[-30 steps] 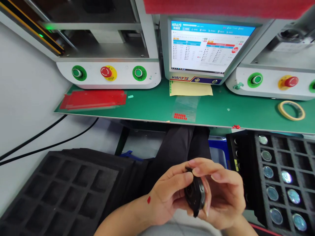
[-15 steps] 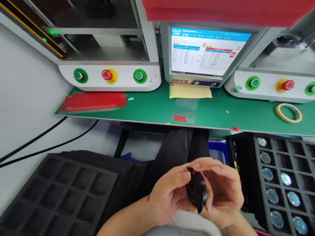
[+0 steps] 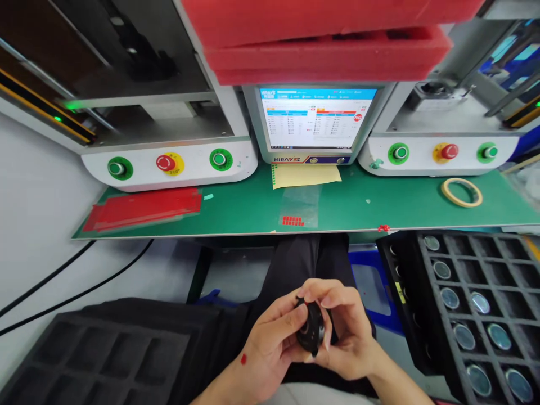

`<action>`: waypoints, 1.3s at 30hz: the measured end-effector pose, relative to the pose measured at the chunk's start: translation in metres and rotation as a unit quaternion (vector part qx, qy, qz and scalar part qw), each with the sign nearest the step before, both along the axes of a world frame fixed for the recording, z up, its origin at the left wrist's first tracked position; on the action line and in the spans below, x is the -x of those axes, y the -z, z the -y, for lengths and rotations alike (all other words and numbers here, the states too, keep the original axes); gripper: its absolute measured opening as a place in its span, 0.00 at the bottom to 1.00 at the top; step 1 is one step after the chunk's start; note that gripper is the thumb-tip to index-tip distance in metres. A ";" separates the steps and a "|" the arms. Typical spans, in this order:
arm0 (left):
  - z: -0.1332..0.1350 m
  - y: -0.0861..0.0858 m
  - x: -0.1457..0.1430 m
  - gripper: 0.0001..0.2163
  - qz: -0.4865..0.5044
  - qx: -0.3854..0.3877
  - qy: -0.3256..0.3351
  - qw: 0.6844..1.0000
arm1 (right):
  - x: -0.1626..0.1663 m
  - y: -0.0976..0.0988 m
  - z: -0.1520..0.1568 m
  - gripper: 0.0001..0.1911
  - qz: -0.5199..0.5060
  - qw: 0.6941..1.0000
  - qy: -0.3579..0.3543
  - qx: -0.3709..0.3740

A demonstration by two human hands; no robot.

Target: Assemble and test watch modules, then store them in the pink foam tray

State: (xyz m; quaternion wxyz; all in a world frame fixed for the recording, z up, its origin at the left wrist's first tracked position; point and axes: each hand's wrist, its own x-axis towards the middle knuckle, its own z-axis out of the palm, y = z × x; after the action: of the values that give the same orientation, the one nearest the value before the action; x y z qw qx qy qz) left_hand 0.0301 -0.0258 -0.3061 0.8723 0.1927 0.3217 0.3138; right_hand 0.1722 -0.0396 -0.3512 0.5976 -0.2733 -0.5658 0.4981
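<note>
Low in front of my lap, both hands are closed on a small black round part (image 3: 310,329) with a raised ring on its face. My left hand (image 3: 274,332) pinches its left side, the thumb lying across the face. The fingertips of my right hand (image 3: 348,326) curl over its top edge, and the lower right rim is against that hand too. A bit of red at the top edge is mostly covered by the fingers. On my left wrist sticks a small red piece (image 3: 243,359).
Black foam trays (image 3: 122,343) are stacked at left; another foam tray (image 3: 459,292) at right holds several round glassy parts. On the green bench (image 3: 236,216) lie red strips (image 3: 143,208), a bag with red tabs (image 3: 299,205) and a tape roll (image 3: 462,192). Behind stands a screen (image 3: 316,121) showing NG.
The camera view has tilted up and shifted slightly, so more red foam shows above the screen. Both hands still hold the black round part, which has turned a little.
</note>
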 end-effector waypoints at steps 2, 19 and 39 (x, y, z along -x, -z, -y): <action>-0.006 0.004 0.003 0.18 -0.076 -0.050 0.015 0.996 | 0.001 0.003 -0.003 0.33 0.004 1.000 -0.007 0.001; -0.193 0.068 0.045 0.06 -0.675 -0.374 -0.108 0.627 | -0.014 0.028 0.005 0.14 0.044 0.968 0.120 0.218; 0.039 0.085 0.258 0.22 -0.796 -0.316 0.162 0.489 | 0.014 0.031 -0.020 0.09 0.173 0.938 0.029 0.299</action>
State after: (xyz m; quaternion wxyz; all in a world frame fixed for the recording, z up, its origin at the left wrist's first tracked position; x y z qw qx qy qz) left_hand -0.2276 -0.0645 -0.3910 0.1608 0.6721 0.7216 -0.0398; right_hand 0.1585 -0.0197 -0.3821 0.3951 -0.5382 -0.4771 0.5715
